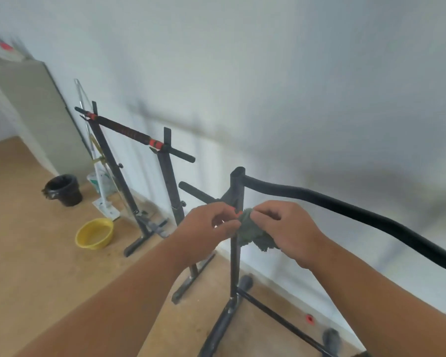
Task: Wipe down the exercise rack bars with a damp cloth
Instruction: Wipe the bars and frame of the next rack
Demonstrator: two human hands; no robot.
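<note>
Both hands pinch the crumpled dark green cloth (252,231) right in front of the black vertical metal rack post (236,253), left hand (209,228) and right hand (286,228) equally near; post axis runs up-down, so wipe along it.

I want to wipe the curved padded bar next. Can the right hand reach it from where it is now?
Probably yes. The right hand, holding the cloth together with the left hand, is just below the curved padded bar, and nothing stands between them.
</note>
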